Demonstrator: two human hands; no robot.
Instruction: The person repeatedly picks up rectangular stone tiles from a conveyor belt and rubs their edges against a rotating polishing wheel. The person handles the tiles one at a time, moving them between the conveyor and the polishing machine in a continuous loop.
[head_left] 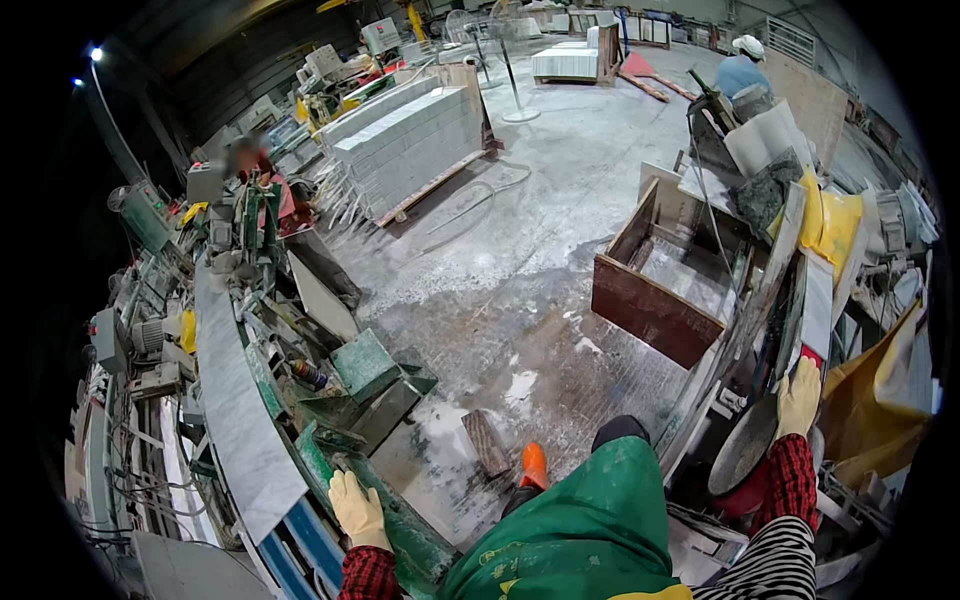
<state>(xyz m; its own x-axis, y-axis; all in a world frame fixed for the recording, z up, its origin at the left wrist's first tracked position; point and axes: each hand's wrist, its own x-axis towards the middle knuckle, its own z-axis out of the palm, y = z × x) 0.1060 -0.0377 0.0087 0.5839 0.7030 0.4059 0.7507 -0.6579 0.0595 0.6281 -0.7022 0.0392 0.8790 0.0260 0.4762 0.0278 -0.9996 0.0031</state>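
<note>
Left hand (357, 510), in a pale glove, rises from the lower edge on a red-checked sleeve, fingers together and laid flat, palm down. Right hand (799, 398), likewise gloved, is raised higher at the right on a checked cuff over a striped sleeve, fingers extended upward, not closed around anything.

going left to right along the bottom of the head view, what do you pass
long grey stone slab → left hand on the green machine frame → orange boot → green apron → right hand on upright slabs → yellow sheet
</note>
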